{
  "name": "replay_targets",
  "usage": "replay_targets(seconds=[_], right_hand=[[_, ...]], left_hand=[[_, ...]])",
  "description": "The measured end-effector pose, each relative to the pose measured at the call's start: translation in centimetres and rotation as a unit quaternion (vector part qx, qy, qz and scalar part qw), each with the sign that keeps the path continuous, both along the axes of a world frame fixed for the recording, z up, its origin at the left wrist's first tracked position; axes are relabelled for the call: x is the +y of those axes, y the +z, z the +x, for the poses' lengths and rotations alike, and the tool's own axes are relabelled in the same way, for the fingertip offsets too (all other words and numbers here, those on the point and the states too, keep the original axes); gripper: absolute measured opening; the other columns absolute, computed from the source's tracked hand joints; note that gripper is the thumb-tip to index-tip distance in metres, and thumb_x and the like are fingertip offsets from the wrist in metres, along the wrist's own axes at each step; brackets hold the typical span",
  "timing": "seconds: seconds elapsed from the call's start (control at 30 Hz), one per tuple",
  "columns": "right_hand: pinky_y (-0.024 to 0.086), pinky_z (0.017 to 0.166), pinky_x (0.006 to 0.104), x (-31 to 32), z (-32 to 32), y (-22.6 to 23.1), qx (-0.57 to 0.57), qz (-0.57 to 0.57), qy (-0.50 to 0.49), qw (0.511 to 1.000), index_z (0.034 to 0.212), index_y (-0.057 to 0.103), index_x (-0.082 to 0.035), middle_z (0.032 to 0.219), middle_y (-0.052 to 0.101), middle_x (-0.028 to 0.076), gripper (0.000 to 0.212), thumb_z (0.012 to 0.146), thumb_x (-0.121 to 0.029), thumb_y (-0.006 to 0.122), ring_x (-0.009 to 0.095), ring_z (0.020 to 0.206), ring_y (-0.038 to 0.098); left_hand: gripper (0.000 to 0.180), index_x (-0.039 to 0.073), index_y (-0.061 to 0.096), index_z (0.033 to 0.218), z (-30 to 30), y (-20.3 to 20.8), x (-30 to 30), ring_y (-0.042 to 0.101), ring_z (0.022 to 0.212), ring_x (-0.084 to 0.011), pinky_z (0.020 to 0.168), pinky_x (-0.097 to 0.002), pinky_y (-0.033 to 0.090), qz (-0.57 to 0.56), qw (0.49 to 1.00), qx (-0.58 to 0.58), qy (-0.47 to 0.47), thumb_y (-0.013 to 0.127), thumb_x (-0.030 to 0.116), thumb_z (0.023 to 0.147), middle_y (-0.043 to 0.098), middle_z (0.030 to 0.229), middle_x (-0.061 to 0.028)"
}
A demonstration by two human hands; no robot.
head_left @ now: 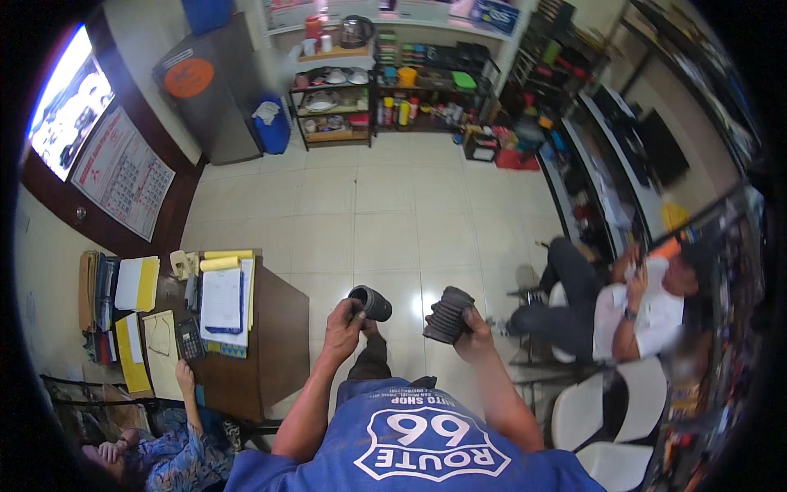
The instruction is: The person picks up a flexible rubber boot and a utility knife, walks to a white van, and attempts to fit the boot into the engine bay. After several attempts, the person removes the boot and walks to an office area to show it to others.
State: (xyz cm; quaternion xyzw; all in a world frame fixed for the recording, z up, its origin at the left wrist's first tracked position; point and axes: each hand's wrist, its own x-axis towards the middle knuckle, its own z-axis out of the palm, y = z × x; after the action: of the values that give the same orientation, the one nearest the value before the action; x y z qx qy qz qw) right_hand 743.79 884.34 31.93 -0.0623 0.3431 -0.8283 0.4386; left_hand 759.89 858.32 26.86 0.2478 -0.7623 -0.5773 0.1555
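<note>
Two dark rubber pieces are held up in front of my blue shirt, apart from each other. My left hand [344, 326] grips a short black rubber sleeve [375, 305] with a round open end, its fingers closed at the rim. A black ribbed bellows hose [448, 316] is in my right hand [474, 334], the fingers wrapped around its side. Its ridges run around the body, and part of it is hidden behind the fingers.
On the left stands a wooden desk [283, 328] with papers, folders and a calculator [190, 339]; a person sits behind it. Another person [607, 303] sits at the right near white chairs [578, 410]. A grey fridge [217, 111] and loaded shelves [336, 102] line the back.
</note>
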Motion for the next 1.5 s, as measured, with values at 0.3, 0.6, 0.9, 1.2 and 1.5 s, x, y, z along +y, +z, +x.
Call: replay_targets(seconds=[0.3,0.6,0.9,1.2,1.5], right_hand=[[0.048,0.109,0.0447,-24.4,-15.7,2.5,0.09,0.038,0.024,0.995,0.148,0.047,-0.004,0.131,0.062,0.014,0.073,0.087,-0.028,0.077,0.028,0.121,0.062],[0.049,0.108,0.0363,-51.9,-29.4,3.5,0.346,0.102,0.162,0.918,0.133,0.057,-0.001,0.125,0.067,0.009,0.072,0.069,-0.007,0.09,0.02,0.12,0.064],[0.047,0.109,0.0371,-80.8,-26.1,6.4,0.343,-0.037,0.515,0.784,0.141,0.049,-0.002,0.134,0.062,0.012,0.066,0.085,-0.013,0.083,0.021,0.126,0.059],[0.047,0.111,0.0474,-103.2,-12.9,3.5,-0.008,0.066,0.677,0.733,0.144,0.052,-0.007,0.134,0.063,0.013,0.061,0.099,-0.047,0.063,0.032,0.125,0.061],[0.06,0.084,0.0587,-128.2,6.3,4.8,0.076,0.062,0.759,0.644,0.118,0.062,-0.004,0.11,0.07,0.021,0.048,0.087,-0.042,0.061,0.039,0.098,0.07]], left_hand=[[0.019,-0.003,0.055,0.12,-13.0,5.2,-19.0,0.076,0.085,-0.0239,0.07,-0.0354,0.065,0.162,0.98,0.011,0.119,0.057,0.005,0.102,0.067,0.105,-0.0167],[0.021,0.0,0.047,0.123,-23.4,2.9,-38.4,0.074,0.094,-0.0291,0.077,-0.0405,0.066,0.266,0.903,0.103,0.32,0.052,0.01,0.106,0.061,0.116,-0.0156],[0.022,0.002,0.051,0.123,-23.9,6.3,-52.3,0.069,0.099,-0.0248,0.077,-0.0404,0.061,0.361,0.704,0.229,0.567,0.056,0.012,0.104,0.065,0.11,-0.0121],[0.029,-0.003,0.055,0.125,-10.8,2.3,-64.1,0.071,0.099,-0.0273,0.082,-0.0393,0.062,0.14,0.71,0.088,0.685,0.062,0.014,0.101,0.067,0.115,-0.0177],[0.022,-0.002,0.057,0.121,2.9,4.5,-74.8,0.075,0.086,-0.0242,0.074,-0.0363,0.063,0.097,0.604,0.092,0.786,0.061,0.009,0.102,0.068,0.107,-0.0167]])
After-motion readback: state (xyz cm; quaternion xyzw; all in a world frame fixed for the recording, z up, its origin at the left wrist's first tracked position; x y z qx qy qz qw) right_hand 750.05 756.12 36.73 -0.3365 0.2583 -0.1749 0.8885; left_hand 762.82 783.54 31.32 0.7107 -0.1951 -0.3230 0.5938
